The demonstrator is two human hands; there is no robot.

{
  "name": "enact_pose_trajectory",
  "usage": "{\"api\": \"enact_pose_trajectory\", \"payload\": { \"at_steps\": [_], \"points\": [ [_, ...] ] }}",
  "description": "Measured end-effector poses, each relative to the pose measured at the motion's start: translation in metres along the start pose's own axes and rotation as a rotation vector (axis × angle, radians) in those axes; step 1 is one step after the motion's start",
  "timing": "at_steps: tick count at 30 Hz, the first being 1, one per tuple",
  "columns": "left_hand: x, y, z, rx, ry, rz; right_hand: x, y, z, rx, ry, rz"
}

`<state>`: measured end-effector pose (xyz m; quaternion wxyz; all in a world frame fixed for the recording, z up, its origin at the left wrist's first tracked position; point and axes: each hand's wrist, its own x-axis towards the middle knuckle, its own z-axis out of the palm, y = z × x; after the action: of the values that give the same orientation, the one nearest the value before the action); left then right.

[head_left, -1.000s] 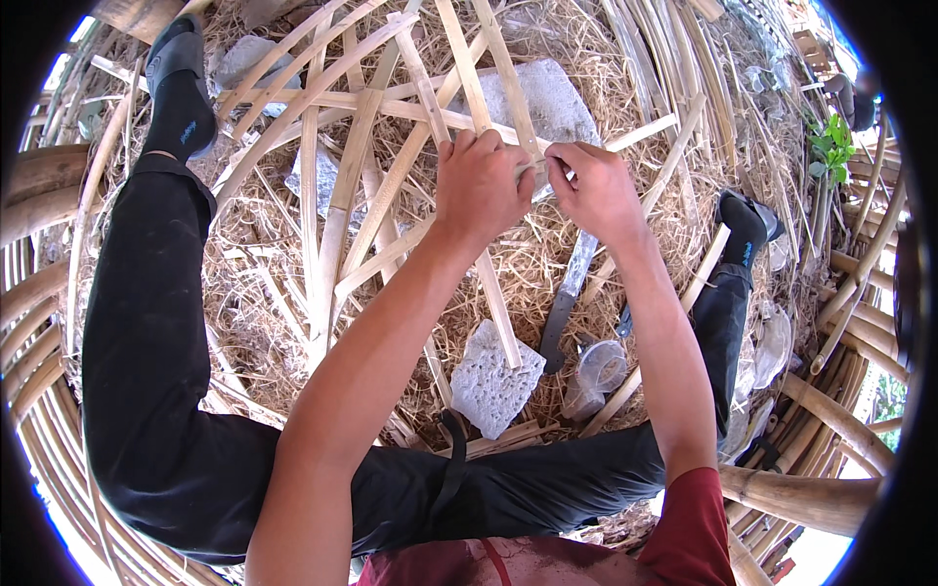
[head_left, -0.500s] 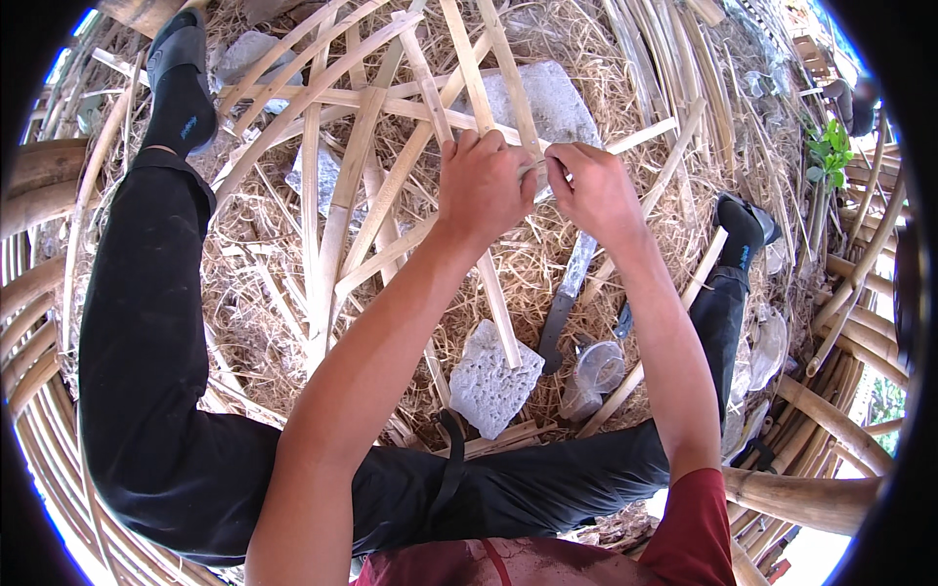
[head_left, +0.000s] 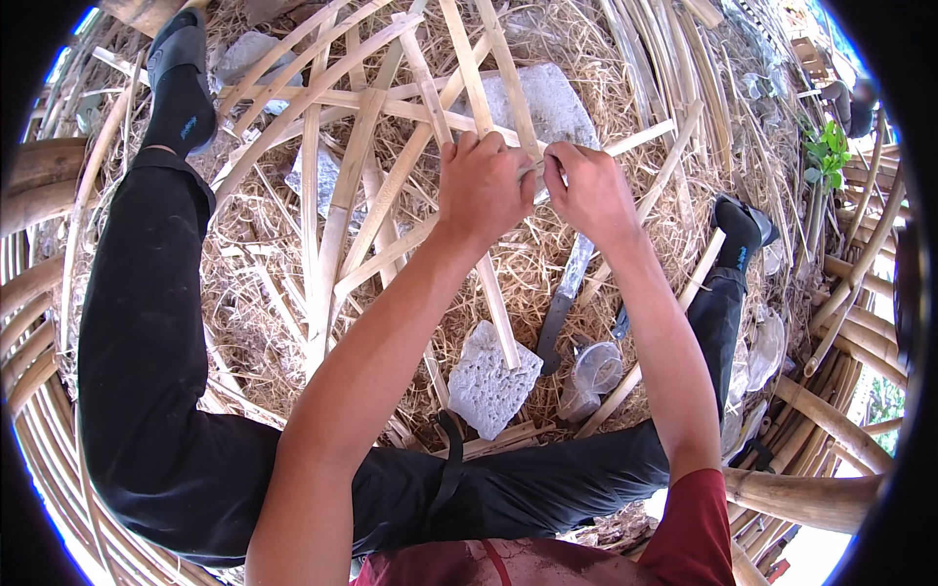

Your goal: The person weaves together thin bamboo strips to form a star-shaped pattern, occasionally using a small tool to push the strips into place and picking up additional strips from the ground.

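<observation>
Split-bamboo strips (head_left: 423, 78) cross at far centre, some ends cut off; left hand (head_left: 486, 184) curls around them, underside hidden; right hand (head_left: 593, 193), just beside, is bunched narrow, whether holding anything I cannot tell.

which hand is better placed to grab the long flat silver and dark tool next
Probably the right hand: the long, flat, silver-and-dark tool shows its silver end right beside that wrist. The left hand is farther away, lying over a pale, flat wooden strip.
</observation>
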<state>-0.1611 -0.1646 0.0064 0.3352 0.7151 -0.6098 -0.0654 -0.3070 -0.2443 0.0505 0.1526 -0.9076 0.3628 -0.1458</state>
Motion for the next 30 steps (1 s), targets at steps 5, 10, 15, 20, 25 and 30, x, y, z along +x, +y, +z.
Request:
{"api": "enact_pose_trajectory", "payload": {
  "at_steps": [5,10,15,20,25,30],
  "points": [
    [0.005,0.005,0.002,-0.057,-0.101,-0.02,-0.002,-0.002,0.004,-0.036,-0.005,-0.008],
    [0.005,0.011,0.005,-0.134,-0.096,-0.095,-0.003,0.006,0.011,-0.005,0.032,-0.039],
    [0.005,0.015,0.005,-0.174,-0.042,-0.11,-0.004,0.006,0.013,0.01,0.054,-0.074],
    [0.009,0.012,0.005,-0.278,-0.065,-0.183,-0.004,0.003,0.014,0.015,0.054,-0.05],
    [0.009,0.012,0.008,-0.24,-0.064,-0.135,-0.008,0.006,0.012,0.102,0.093,-0.015],
    [0.01,0.01,0.007,-0.215,-0.026,-0.132,-0.005,0.003,0.012,0.101,0.085,-0.012]
  ]
}}
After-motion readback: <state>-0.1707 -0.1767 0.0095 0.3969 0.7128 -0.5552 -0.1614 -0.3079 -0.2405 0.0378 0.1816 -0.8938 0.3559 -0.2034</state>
